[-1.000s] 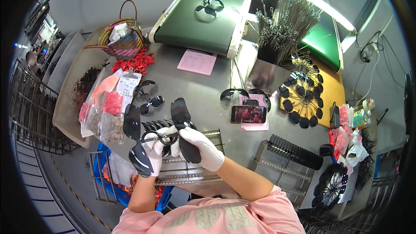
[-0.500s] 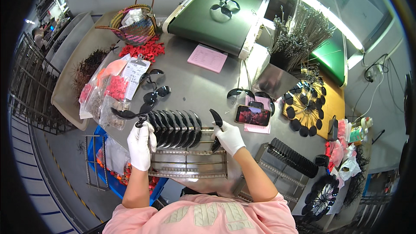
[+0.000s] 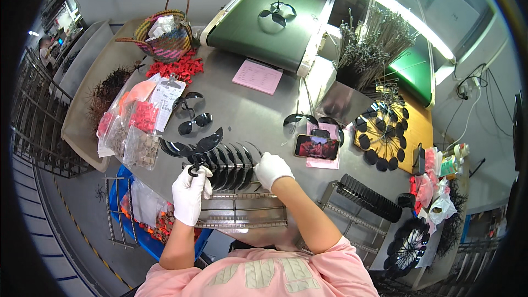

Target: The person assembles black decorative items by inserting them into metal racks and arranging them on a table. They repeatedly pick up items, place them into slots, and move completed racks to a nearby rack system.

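Observation:
My left hand [image 3: 190, 193], in a white glove, is closed around the black stem of a hooked holder. Two dark curved lenses [image 3: 209, 141] spread from its top like a V. Just beside it, a row of dark curved lenses [image 3: 228, 168] stands upright in a metal wire rack [image 3: 242, 215]. At the row's right end, my gloved right hand [image 3: 274, 171] has its fingers pinched at the edge of a dark lens. The back of the hand hides most of that lens.
A phone [image 3: 317, 147] lies on pink paper to the right. A second rack of dark lenses [image 3: 367, 198] stands at the near right. Left are plastic bags [image 3: 140, 151], a clipboard [image 3: 166, 99] and a blue bin [image 3: 118, 187]. A green conveyor belt [image 3: 264, 5] lies behind.
The right hand has moved left with its lens, up to the row's end. My left hand has shifted slightly right and turned the holder, so both its lenses now show.

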The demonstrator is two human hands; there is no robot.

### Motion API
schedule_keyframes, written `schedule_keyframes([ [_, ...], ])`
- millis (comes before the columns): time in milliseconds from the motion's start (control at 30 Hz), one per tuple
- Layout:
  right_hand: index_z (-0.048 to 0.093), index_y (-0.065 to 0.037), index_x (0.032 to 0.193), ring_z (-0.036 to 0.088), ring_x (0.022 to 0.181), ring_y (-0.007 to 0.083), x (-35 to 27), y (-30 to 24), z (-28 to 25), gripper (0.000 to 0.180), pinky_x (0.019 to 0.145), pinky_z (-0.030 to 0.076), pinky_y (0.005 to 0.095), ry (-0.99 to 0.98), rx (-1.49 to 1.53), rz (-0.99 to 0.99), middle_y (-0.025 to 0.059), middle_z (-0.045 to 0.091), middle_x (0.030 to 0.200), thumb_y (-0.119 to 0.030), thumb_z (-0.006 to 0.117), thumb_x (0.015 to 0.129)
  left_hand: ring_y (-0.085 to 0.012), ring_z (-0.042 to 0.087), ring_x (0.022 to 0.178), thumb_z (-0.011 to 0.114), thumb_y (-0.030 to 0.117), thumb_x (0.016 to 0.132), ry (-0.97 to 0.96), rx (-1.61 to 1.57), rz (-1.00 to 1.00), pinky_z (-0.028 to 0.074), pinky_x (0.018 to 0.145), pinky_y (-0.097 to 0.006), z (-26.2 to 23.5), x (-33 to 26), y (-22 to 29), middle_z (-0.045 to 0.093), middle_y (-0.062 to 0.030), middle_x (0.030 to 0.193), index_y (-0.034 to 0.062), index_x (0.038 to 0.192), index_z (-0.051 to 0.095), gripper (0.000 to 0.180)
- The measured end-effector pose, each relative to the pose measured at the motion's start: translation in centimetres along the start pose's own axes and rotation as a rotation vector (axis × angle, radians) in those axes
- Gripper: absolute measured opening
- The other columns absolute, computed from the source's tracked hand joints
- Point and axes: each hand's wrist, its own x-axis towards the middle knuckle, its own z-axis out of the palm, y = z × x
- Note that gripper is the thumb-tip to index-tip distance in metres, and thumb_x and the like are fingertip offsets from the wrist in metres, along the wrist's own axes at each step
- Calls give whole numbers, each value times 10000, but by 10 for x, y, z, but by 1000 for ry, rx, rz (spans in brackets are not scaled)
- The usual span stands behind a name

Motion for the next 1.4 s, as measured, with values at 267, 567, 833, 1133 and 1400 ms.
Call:
schedule_keyframes([
  [267, 655, 30, 1207, 707, 993, 391, -3, 11, -9, 487, 894, 543, 453, -34, 98, -89, 268, 721, 1049, -386, 505, 1001, -67, 507, 525, 650, 171, 999, -248, 105, -54, 383, 509, -204, -18, 0, 4, 624, -33, 653, 21, 940, 655, 161],
  [567, 626, -103, 1343, 582, 710, 105, -91, -2, -33, 386, 666, 507, 285, -240, 879, -710, -7, 682, 873, -326, 625, 1028, -60, 560, 664, 667, 179, 1000, -553, -92, -182, 464, 605, -248, -3, 2, 3, 655, -8, 746, -2, 1051, 724, 197],
  [833, 655, -34, 1206, 688, 813, 189, -76, 42, -33, 304, 740, 537, 303, 439, 504, -765, 120, 734, 959, -3, 628, 905, -88, 513, 517, 544, 193, 1030, -25, 243, 150, 384, 494, -253, -15, 0, 38, 593, -34, 650, -5, 909, 621, 244],
  [1133, 548, -32, 1339, 714, 926, 390, 6, 73, 3, 372, 882, 544, 460, 129, 196, -168, 257, 725, 911, -169, 509, 995, -398, 597, 1241, 653, 387, 954, 425, 1226, 176, 466, 1054, -457, -139, 194, 76, 598, -240, 1374, 39, 1440, 513, 613],
  [1400, 611, 35, 1202, 730, 961, 381, 37, 22, -17, 391, 894, 567, 442, -376, -222, -19, 279, 731, 943, -49, 704, 832, -397, 622, 1182, 710, 417, 866, 181, 1189, 299, 476, 1019, -445, -95, 282, -68, 658, -240, 1276, 51, 1374, 590, 637],
])
